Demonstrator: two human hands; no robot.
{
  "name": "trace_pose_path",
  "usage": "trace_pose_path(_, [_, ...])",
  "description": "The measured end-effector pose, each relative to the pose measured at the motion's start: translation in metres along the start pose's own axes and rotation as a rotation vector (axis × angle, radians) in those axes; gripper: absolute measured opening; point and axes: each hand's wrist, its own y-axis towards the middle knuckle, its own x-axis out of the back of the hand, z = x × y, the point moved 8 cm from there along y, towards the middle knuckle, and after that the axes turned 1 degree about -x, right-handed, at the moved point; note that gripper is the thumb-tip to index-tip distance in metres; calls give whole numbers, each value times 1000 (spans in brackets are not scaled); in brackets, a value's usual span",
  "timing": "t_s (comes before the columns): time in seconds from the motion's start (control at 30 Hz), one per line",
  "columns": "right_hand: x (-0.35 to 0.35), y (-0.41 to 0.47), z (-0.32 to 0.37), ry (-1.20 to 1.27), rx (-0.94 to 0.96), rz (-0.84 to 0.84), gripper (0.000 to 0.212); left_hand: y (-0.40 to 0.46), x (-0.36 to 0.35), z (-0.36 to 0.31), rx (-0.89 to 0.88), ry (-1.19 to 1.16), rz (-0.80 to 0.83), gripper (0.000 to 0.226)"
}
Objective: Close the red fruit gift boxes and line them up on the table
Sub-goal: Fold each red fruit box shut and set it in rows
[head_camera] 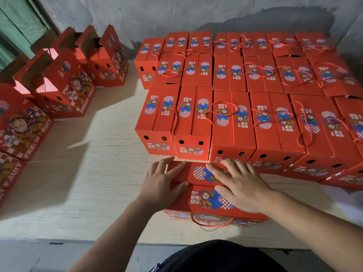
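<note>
A red fruit gift box (204, 199) lies on the pale wooden table (94, 173) right in front of me, lid flaps folded down, its red cord handle hanging over the near side. My left hand (162, 183) rests flat on the box's left end, thumb along the flap seam. My right hand (240, 183) presses flat on the top flaps at the right. Behind it stand several closed red boxes (231, 118) packed in rows, many with cord handles lying on top.
Several open red boxes (64, 91) with raised flaps stand in a line along the table's left side. A grey wall (196, 14) runs behind the table. The table's near edge (98, 240) is close to my body.
</note>
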Motion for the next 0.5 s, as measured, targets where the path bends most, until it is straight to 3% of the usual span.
trace_pose_path(0.1, [-2,2,2,5,6,37,72,14,6,-10,-55,150,-43,66])
trace_pose_path(0.2, [-4,1,4,-18,-11,27,70,23,-16,-21,-18,251,92,85])
trace_pose_path(0.33, [5,-3,2,56,2,-65,63,24,-24,-18,23,298,152,93])
trace_pose_path(0.4, [14,-7,-9,168,-37,-143,59,28,-22,-11,52,202,224,97])
trace_pose_path(0.5, [10,-23,-44,349,-316,-212,78,21,-23,8,256,-301,276,125])
